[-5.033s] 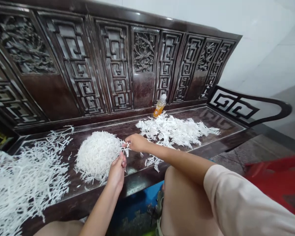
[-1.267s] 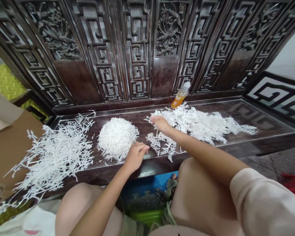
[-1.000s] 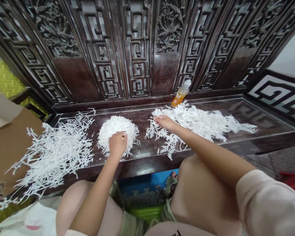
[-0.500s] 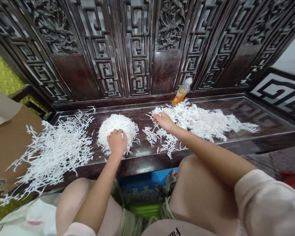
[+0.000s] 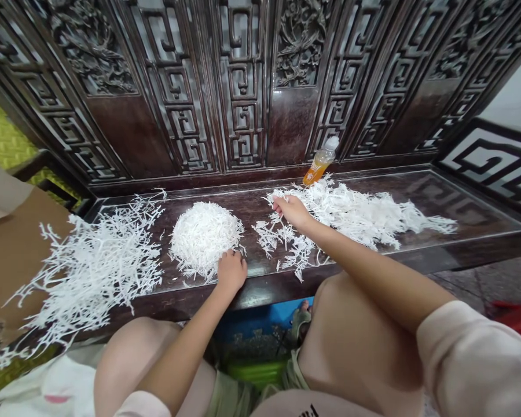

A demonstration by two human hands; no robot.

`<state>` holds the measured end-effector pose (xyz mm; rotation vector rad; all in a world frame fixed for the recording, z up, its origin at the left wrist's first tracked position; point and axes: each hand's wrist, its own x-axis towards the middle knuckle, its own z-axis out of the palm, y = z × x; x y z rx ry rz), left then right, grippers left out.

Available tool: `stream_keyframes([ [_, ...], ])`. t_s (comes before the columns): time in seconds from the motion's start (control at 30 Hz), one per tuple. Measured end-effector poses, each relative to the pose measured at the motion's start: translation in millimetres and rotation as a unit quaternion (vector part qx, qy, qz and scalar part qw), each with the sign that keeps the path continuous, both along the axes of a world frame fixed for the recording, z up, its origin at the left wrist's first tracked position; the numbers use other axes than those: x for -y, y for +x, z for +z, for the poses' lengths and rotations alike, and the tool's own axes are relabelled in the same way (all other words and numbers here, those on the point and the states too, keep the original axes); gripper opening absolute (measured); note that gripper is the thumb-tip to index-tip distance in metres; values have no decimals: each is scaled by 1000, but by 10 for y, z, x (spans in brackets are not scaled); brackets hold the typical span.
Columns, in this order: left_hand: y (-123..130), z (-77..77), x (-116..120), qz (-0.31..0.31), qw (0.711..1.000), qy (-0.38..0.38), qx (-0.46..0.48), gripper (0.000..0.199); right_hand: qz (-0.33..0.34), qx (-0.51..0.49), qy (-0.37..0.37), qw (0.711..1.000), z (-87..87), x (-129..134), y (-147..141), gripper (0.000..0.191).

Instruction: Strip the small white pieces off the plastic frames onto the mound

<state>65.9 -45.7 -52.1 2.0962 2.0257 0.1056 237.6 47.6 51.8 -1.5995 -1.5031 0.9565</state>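
My left hand (image 5: 233, 271) rests at the front right edge of a rounded heap of small white sprigs (image 5: 206, 234), its fingers curled down so that whatever they hold is hidden. My right hand (image 5: 292, 211) is pinched at the left end of a pile of white branched plastic-looking pieces (image 5: 356, 211), closed on a white branched piece (image 5: 269, 198) whose thin tips stick out to the left. Several loose white branched bits (image 5: 301, 252) lie on the bench just below the right hand.
A tangle of bare white branched stems (image 5: 99, 260) covers the left end of the dark wooden bench (image 5: 260, 284) and overhangs its front. A bottle of orange drink (image 5: 320, 162) stands against the carved backrest (image 5: 243, 87). Brown cardboard (image 5: 30, 255) lies at far left.
My left hand has moved right and toward me, from on top of the heap to its front right edge. My right hand has barely shifted.
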Motion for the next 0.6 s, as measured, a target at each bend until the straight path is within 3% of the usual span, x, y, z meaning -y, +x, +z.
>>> stream_keyframes([
  [0.1,7,24,4,-20,999,35,-5,30,-2,-3,5,1000,-11,-23,16,30],
  [0.33,130,-116,57,-209,975,62,53,30,12,30,12,999,-13,6,-6,32],
  [0.47,37,-184,-17,-189,978,81,31,32,32,41,12,999,8,47,-38,32],
  [0.6,-65,-144,-99,-151,984,91,8,30,45,46,14,998,5,47,-50,32],
])
